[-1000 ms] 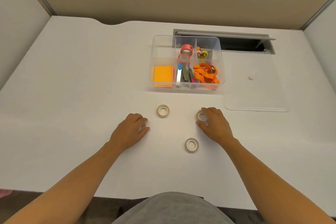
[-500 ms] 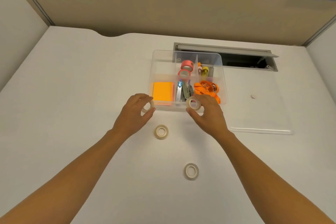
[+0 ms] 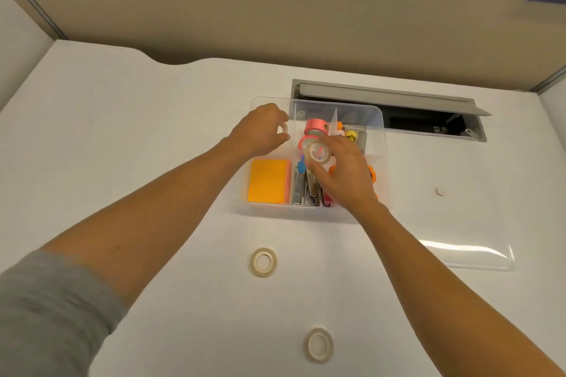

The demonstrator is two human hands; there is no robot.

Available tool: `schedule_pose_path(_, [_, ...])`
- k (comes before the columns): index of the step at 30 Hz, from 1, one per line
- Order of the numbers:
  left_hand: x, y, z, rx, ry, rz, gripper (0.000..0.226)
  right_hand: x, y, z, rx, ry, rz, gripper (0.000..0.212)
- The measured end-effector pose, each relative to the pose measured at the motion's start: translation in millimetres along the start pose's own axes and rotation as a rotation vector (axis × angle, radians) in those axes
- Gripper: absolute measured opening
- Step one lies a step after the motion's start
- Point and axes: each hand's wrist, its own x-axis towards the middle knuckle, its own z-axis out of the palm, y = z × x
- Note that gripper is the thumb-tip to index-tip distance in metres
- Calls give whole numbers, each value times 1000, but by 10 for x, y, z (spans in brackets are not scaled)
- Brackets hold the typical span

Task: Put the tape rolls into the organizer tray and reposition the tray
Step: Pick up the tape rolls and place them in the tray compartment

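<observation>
A clear plastic organizer tray (image 3: pixel 384 162) sits on the white desk, holding pink tape rolls (image 3: pixel 316 127), orange sticky notes, staplers and orange bands. My left hand (image 3: pixel 260 131) is over the tray's back left compartment, closed on a clear tape roll (image 3: pixel 283 128). My right hand (image 3: pixel 343 171) hovers over the middle compartment, gripping another clear tape roll (image 3: pixel 318 152). Two more clear tape rolls lie flat on the desk: one (image 3: pixel 264 262) in front of the tray, one (image 3: pixel 318 344) nearer to me.
The tray's clear lid (image 3: pixel 471 254) lies on the desk to the right. An open cable slot (image 3: pixel 398 107) is set into the desk right behind the tray. A small white disc (image 3: pixel 440 191) lies to the right. Partition walls enclose the desk.
Both hands picked up a tape roll from the desk and carried it forward over the tray. The camera view has tilted forward.
</observation>
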Motion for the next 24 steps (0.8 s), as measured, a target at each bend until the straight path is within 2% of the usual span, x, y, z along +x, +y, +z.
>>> schedule_pose_path(6, [405, 48, 152, 145, -294, -104, 37, 100, 57, 47, 59, 21, 39, 48])
schedule_pose_path(11, [457, 23, 268, 166, -323, -114, 39, 84, 94, 126, 101, 41, 75, 48])
schedule_pose_path(15, [439, -18, 212, 122, -207, -106, 38, 145, 87, 159, 100, -20, 65, 52])
schedule_pose_path(18, [376, -96, 78, 19, 45, -118, 28, 262, 39, 153, 104, -55, 33, 50])
schedule_pose_path(21, [238, -250, -30, -22, 272, -165, 30, 476, -46, 155, 48, -155, -26, 54])
schedule_pose_path(22, [192, -303, -46, -43, 292, -201, 33, 576, -81, 161, 10, -204, -62, 56])
schedule_pose_path(24, [118, -395, -50, -76, 229, -275, 42, 792, -164, 178, -70, -296, -122, 58])
